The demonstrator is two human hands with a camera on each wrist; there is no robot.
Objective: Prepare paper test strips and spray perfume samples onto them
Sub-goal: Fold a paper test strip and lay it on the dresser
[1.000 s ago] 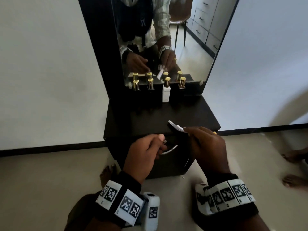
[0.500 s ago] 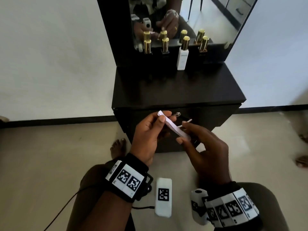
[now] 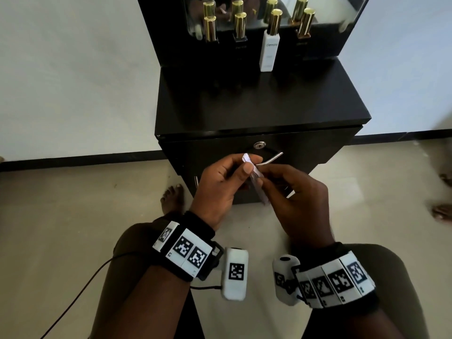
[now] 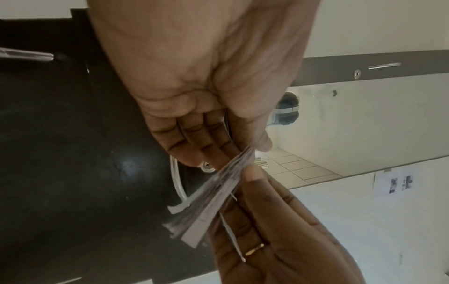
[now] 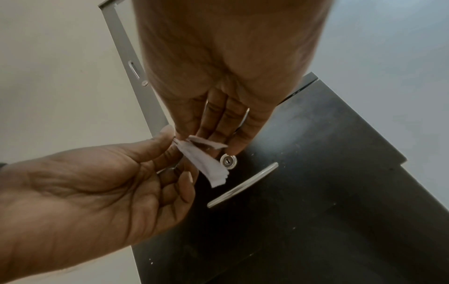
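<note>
- So, left hand (image 3: 217, 187) sits just left of the drawer handle (image 3: 270, 159), in front of the black counter (image 3: 259, 111); its grip pinches the top end of the paper strips (image 3: 254, 176) between thumb and fingers.
- Paper strips: a small fanned bundle, held in the air in front of the drawer, just below the keyhole (image 3: 259, 145) and touching both hands; in the left wrist view the bundle (image 4: 213, 194) splays out toward the right palm.
- Right hand (image 3: 298, 201) below and right of the drawer handle; its grip holds the lower part of the strips with thumb and fingertips, remaining fingers loosely curved. A gold ring (image 4: 254, 249) on one finger.
- White perfume bottle (image 3: 269, 48) with gold cap stands upright at the back of the counter, well behind the drawer handle, by the mirror (image 3: 325, 11).
- Dark bottles with gold caps (image 3: 210, 29) stand on either side of the white one.
</note>
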